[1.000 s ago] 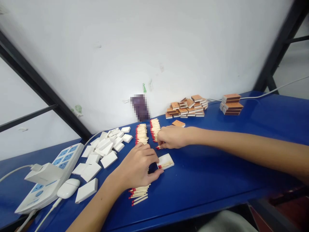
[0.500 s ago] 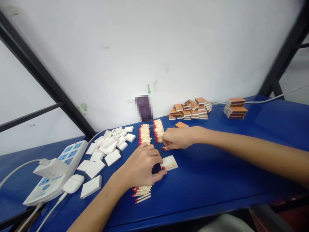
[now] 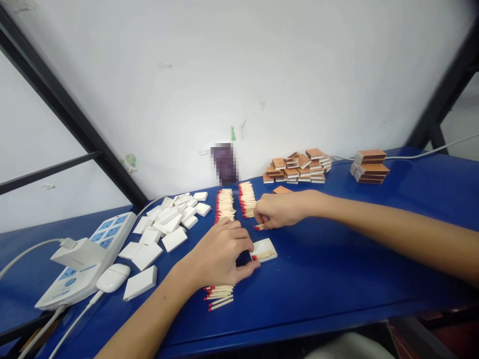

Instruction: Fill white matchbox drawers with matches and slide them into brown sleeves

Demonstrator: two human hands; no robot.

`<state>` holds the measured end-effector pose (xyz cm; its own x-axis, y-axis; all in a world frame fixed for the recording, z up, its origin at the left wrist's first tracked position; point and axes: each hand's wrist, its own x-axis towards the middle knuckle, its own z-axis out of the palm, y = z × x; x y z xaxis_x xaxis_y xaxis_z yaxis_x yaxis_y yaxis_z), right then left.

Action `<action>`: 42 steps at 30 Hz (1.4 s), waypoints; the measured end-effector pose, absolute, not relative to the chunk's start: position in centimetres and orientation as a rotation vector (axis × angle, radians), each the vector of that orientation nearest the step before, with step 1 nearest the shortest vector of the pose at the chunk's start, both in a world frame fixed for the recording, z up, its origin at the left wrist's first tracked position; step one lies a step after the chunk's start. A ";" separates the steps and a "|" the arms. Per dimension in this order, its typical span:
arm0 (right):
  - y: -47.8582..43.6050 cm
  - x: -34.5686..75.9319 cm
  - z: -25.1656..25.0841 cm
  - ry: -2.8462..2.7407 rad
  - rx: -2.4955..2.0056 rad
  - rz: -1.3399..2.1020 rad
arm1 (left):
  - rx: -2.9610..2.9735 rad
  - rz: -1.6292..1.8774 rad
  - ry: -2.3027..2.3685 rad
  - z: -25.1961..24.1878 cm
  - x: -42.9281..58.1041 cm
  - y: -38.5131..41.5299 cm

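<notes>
My left hand [image 3: 224, 252] steadies a white matchbox tray [image 3: 267, 245] on the blue table, thumb and forefinger closed on its left end. Several red-tipped matches [image 3: 265, 255] lie along the tray's near side. Just behind it, my right hand [image 3: 280, 208] has its fingers pinched on a few matches [image 3: 259, 227], whose red heads stick out to the left, low over the table. Beyond and left of that hand runs a row of matches [image 3: 247, 198]. A second row of matches [image 3: 225, 203] continues under my left hand, and loose matches [image 3: 220, 296] show below it.
White matchbox trays [image 3: 174, 239] lie heaped on the left, beside a power strip [image 3: 112, 239] with a white charger and cables. Orange matchbox sleeves [image 3: 299, 167] are piled against the wall, with one sleeve [image 3: 282, 190] apart. Stacked matchboxes [image 3: 370, 167] stand at the far right.
The whole view has shifted slightly. Both hands keep almost the same pose, the left at the tray and the right pinching matches.
</notes>
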<state>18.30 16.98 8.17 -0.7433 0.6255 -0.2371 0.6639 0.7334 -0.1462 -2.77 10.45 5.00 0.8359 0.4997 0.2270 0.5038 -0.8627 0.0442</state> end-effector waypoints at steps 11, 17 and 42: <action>16.1 17.3 8.6 2.593 1.074 -0.181 | -2.941 -0.345 -0.821 4.7 -2.9 10.6; 16.3 17.5 8.6 2.640 1.001 -0.160 | -2.902 -0.389 -0.834 4.5 -2.8 10.6; 15.2 17.7 8.2 2.951 0.536 -0.613 | -2.848 -0.385 -0.916 4.6 -2.9 10.5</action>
<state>17.67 15.24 8.24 -0.9356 0.3209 -0.1476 0.3531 0.8587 -0.3714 -2.88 10.53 4.61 0.7840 0.5551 0.2779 0.5870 -0.8085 -0.0412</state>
